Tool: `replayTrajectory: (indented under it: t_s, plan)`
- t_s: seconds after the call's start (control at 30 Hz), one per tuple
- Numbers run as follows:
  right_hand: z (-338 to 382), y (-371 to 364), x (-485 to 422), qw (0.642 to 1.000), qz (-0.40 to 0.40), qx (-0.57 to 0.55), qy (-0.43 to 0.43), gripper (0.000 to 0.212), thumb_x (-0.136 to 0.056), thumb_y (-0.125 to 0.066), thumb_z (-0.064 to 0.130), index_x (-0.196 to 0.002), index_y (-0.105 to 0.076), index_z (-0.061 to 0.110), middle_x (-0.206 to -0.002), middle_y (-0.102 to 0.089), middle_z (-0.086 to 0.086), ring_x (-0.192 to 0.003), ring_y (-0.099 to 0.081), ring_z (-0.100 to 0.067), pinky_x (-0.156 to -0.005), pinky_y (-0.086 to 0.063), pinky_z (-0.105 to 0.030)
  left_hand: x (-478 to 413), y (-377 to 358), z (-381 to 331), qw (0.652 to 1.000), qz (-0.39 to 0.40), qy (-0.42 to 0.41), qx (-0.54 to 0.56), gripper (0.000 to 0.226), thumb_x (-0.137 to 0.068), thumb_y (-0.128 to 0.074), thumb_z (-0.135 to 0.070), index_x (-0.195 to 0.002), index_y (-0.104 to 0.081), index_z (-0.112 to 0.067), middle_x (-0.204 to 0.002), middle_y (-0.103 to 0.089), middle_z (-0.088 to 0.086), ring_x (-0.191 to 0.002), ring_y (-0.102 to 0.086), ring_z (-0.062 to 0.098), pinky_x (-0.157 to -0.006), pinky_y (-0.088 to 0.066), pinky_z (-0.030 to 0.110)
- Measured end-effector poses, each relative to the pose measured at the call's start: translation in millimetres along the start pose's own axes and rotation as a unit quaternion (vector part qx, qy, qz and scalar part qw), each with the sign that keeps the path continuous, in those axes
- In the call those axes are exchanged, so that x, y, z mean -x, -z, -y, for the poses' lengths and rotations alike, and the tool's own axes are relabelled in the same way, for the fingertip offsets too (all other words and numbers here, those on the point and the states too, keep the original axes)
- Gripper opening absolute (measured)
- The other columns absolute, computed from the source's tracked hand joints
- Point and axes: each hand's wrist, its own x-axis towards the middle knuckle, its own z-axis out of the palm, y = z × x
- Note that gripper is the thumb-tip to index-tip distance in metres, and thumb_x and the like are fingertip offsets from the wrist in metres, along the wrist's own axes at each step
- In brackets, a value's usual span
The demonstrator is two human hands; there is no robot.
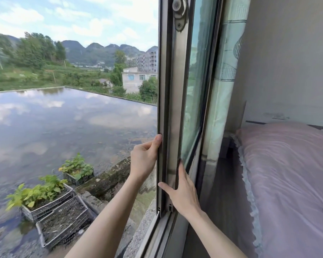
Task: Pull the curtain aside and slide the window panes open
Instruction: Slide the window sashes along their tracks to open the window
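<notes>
The sliding window pane with its grey metal frame stands right of centre, and the opening to its left is bare. My left hand grips the frame's outer edge, thumb up and fingers wrapped behind it. Lower down, my right hand lies flat against the inner face of the same frame, fingers spread. A latch sits high on the frame. The pale patterned curtain hangs bunched at the right, behind the glass edge.
The window track and stone sill run along the bottom. A bed with pink bedding lies at the right under a grey wall. Outside are a flooded roof, crates with plants, trees, buildings and hills.
</notes>
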Motion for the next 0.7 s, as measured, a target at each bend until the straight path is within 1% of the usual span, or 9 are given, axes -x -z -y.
replayTrajectory:
  t_s: [0.03,0.07,0.1,0.17,0.2,0.4,0.57,0.63,0.7]
  plan:
    - [-2.3,-0.8,-2.2,1.0,-0.011,-0.005,0.003,0.102,-0.082,-0.07,0.054,-0.157,-0.006,0.027,-0.163,-0.018,0.007,-0.148,-0.018,-0.01,-0.115,-0.018,-0.022,-1.4,-2.3,0.9,1.0,0.0,-0.001,0.01,0.064,-0.095,-0.055,-0.048,-0.043,-0.05,-0.011,-0.054,-0.066,-0.016,-0.054,-0.018,0.0,-0.043,-0.026,0.012]
    - [-4.2,-1.4,-4.0,1.0,-0.024,-0.01,0.004,0.1,-0.081,-0.072,0.053,-0.157,-0.011,0.026,-0.161,-0.023,0.006,-0.147,-0.022,-0.01,-0.114,-0.019,-0.021,-3.1,-4.8,3.0,1.0,0.001,0.0,0.016,0.064,-0.095,-0.055,-0.048,-0.044,-0.049,-0.011,-0.046,-0.063,-0.013,-0.053,-0.018,-0.002,-0.043,-0.025,0.013]
    - [-5.6,-2.1,-5.7,0.999,-0.036,-0.014,0.005,0.099,-0.081,-0.073,0.053,-0.156,-0.015,0.026,-0.16,-0.028,0.005,-0.146,-0.025,-0.01,-0.114,-0.021,-0.02,-5.3,-6.9,3.9,1.0,0.001,0.004,0.015,0.062,-0.095,-0.055,-0.049,-0.045,-0.051,-0.012,-0.049,-0.064,-0.012,-0.053,-0.019,-0.003,-0.043,-0.026,0.014]
    - [-6.7,-3.2,-7.7,0.998,-0.056,-0.011,0.008,0.097,-0.08,-0.074,0.051,-0.156,-0.02,0.024,-0.157,-0.035,0.003,-0.144,-0.031,-0.012,-0.114,-0.025,-0.022,-9.6,-9.6,5.5,1.0,-0.001,0.007,0.001,0.065,-0.094,-0.054,-0.052,-0.039,-0.047,-0.017,-0.034,-0.043,-0.008,-0.044,-0.025,0.0,-0.045,-0.024,0.019]
    - [-7.7,-4.3,-9.1,0.998,-0.065,-0.007,0.011,0.096,-0.08,-0.075,0.05,-0.155,-0.023,0.023,-0.155,-0.038,0.001,-0.143,-0.033,-0.014,-0.113,-0.026,-0.022,-11.6,-11.4,6.1,1.0,-0.003,0.01,-0.004,0.067,-0.093,-0.054,-0.054,-0.038,-0.042,-0.018,-0.039,-0.031,-0.01,-0.043,-0.027,0.003,-0.046,-0.023,0.022]
    - [-12.7,-8.1,-15.0,0.994,-0.106,0.001,0.025,0.086,-0.079,-0.077,0.044,-0.15,-0.037,0.016,-0.145,-0.052,-0.003,-0.134,-0.048,-0.019,-0.11,-0.036,-0.026,-21.5,-22.5,13.2,0.999,0.002,0.036,0.014,0.065,-0.092,-0.053,-0.057,-0.037,-0.048,-0.023,-0.037,-0.038,-0.011,-0.043,-0.032,0.005,-0.047,-0.024,0.024]
    - [-15.6,-13.8,-14.7,0.989,-0.145,-0.015,0.036,0.08,-0.078,-0.08,0.039,-0.146,-0.046,0.015,-0.134,-0.061,-0.005,-0.122,-0.058,-0.021,-0.103,-0.044,-0.03,-25.3,-31.6,23.6,0.998,0.001,0.049,0.048,0.07,-0.089,-0.054,-0.064,-0.045,-0.041,-0.011,-0.047,-0.033,-0.003,-0.051,-0.028,0.017,-0.057,-0.02,0.034]
    - [-15.5,-15.7,-13.4,0.988,-0.149,-0.014,0.037,0.079,-0.079,-0.078,0.039,-0.147,-0.043,0.017,-0.136,-0.059,-0.004,-0.124,-0.056,-0.02,-0.103,-0.042,-0.027,-24.9,-32.3,27.3,0.996,0.004,0.062,0.063,0.078,-0.083,-0.055,-0.071,-0.059,-0.055,0.002,-0.052,-0.04,0.001,-0.053,-0.033,0.018,-0.06,-0.025,0.035]
    - [-19.6,-12.0,-12.4,0.99,-0.134,-0.008,0.05,0.079,-0.083,-0.075,0.039,-0.15,-0.038,0.019,-0.138,-0.056,-0.003,-0.126,-0.053,-0.021,-0.104,-0.041,-0.028,-21.5,-32.4,24.5,0.993,0.022,0.088,0.076,0.068,-0.083,-0.056,-0.069,-0.079,-0.073,-0.004,-0.066,-0.064,-0.006,-0.061,-0.057,0.016,-0.067,-0.044,0.033]
